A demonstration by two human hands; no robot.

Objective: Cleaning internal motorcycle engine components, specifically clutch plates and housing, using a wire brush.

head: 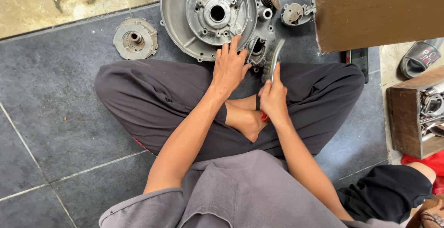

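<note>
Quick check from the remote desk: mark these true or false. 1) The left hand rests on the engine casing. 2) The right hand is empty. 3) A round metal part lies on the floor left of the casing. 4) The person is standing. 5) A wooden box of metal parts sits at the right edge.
1) True: the left hand lies on the engine casing.
2) False: the right hand grips a wire brush.
3) True: the round metal part lies apart from the casing.
4) False: the person sits cross-legged on the tiled floor.
5) True: see the wooden box.
</note>
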